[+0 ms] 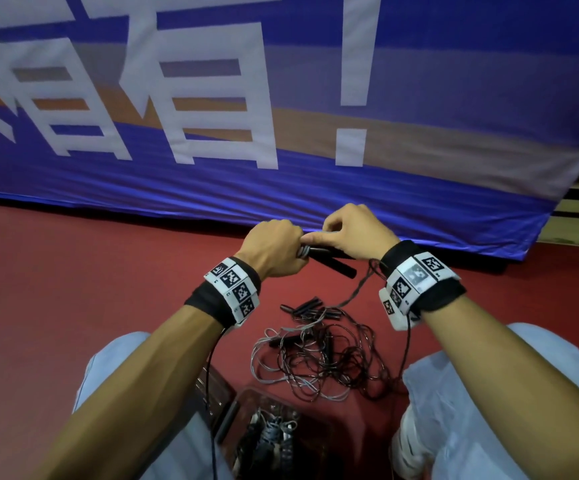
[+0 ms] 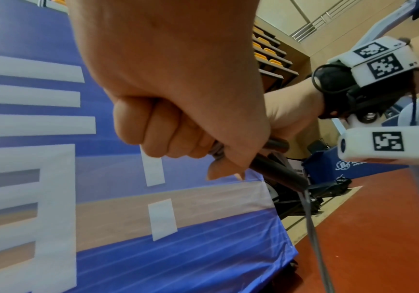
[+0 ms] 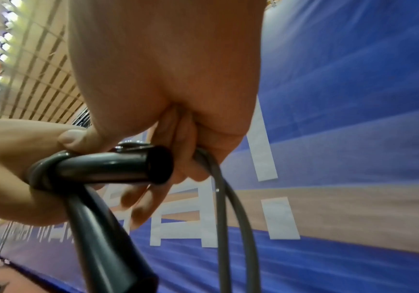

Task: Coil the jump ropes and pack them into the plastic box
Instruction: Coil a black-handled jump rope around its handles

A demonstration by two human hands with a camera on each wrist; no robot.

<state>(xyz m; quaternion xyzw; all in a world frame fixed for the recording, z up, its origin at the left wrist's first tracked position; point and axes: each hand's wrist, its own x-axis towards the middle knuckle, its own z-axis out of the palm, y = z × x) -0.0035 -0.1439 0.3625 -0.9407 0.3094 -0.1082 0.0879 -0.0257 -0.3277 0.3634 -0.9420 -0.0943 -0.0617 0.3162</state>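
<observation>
— Fingers first: what are they doing?
— Left hand (image 1: 274,245) is fisted around the two black handles (image 1: 333,263) of a jump rope, with grey cord (image 3: 222,198) wound round them near the knuckles. Right hand (image 1: 357,233) has its fingers curled, pinching the cord at the top of the handles, just beside the left.
— Where does the rest of that cord go?
— It hangs from the right hand in a loop and trails down toward the red floor (image 1: 73,289).
— And the other ropes?
— A tangled pile of jump ropes (image 1: 319,358) lies on the floor between the person's knees, black handles at its far edge.
— The box?
— The plastic box (image 1: 274,434) sits at the bottom of the head view, nearer than the pile, with what look like bundled ropes inside; it is too dark to be sure.
— Anything behind?
— A blue banner (image 1: 454,98) with white lettering.
</observation>
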